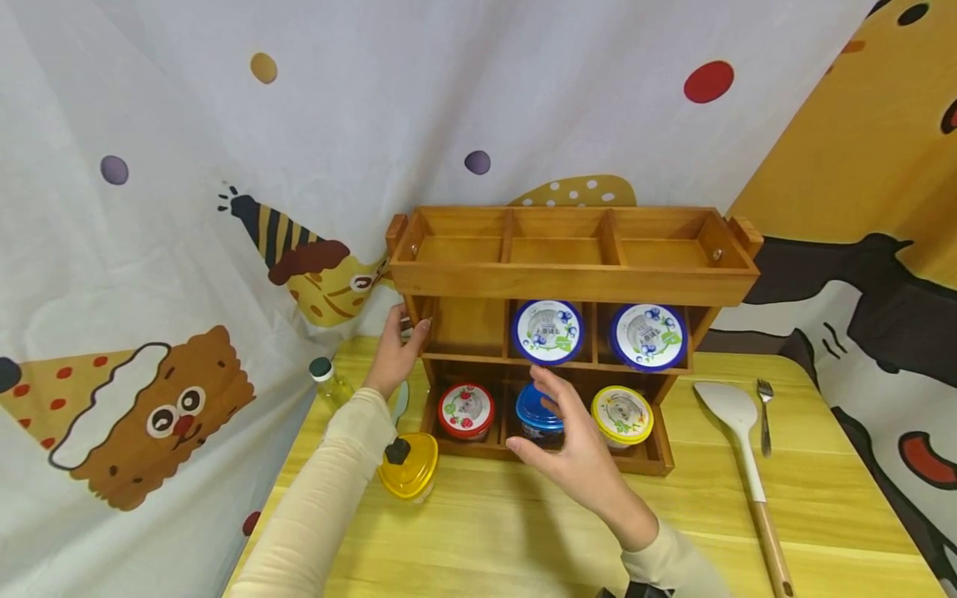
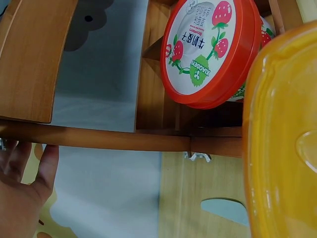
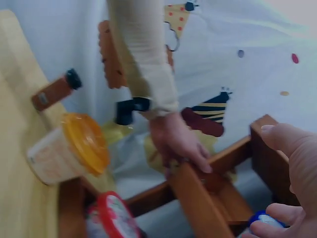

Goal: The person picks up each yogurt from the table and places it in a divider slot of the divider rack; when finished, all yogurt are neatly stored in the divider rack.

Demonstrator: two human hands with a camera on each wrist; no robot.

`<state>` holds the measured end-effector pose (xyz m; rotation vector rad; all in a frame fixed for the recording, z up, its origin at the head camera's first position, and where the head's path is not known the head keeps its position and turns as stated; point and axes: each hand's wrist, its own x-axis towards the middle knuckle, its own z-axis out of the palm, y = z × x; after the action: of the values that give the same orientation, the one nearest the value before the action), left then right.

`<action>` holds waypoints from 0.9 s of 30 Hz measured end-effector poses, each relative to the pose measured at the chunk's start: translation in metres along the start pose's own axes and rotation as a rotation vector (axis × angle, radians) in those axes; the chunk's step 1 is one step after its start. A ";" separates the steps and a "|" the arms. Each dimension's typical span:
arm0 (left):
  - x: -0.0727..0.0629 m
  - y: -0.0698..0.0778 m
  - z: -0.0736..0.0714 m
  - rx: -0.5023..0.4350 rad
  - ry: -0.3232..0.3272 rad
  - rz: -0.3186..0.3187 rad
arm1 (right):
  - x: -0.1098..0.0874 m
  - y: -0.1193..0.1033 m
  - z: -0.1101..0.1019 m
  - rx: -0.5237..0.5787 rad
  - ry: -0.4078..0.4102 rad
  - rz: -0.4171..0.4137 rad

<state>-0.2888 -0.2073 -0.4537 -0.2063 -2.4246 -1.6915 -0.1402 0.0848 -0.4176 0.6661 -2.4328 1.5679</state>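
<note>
A wooden three-tier rack (image 1: 576, 285) stands on the table against a hanging cloth. My left hand (image 1: 396, 353) grips its left side beside the middle tier, thumb in front; the left wrist view shows the fingertips at the side bar. My right hand (image 1: 579, 448) hovers before the bottom tier, fingers spread and holding nothing. Two tubs with blue-rimmed lids (image 1: 548, 332) occupy the middle tier's centre and right compartments. Below them sit a red-lidded strawberry tub (image 2: 198, 49), a blue-lidded tub (image 1: 538, 407) partly behind my right hand, and a yellow-lidded tub (image 1: 622, 415).
Left of the rack are a yellow-lidded container (image 1: 409, 467) and a dark-capped bottle (image 1: 331, 382). A pale green blade-like piece (image 2: 225, 210) lies near the rack. On the right lie a white spatula with wooden handle (image 1: 748, 448) and a fork (image 1: 765, 415).
</note>
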 end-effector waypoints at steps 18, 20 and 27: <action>-0.015 0.042 -0.003 -0.002 -0.014 -0.013 | -0.031 0.032 0.052 0.082 -0.172 0.187; -0.014 0.042 -0.004 -0.004 -0.016 -0.015 | -0.032 0.036 0.056 0.085 -0.180 0.204; -0.015 0.043 -0.004 0.003 -0.020 -0.030 | -0.038 0.050 0.069 0.092 -0.208 0.197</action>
<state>-0.2647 -0.1961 -0.4160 -0.1882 -2.4561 -1.7055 -0.1225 0.0504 -0.5029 0.6510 -2.6612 1.7758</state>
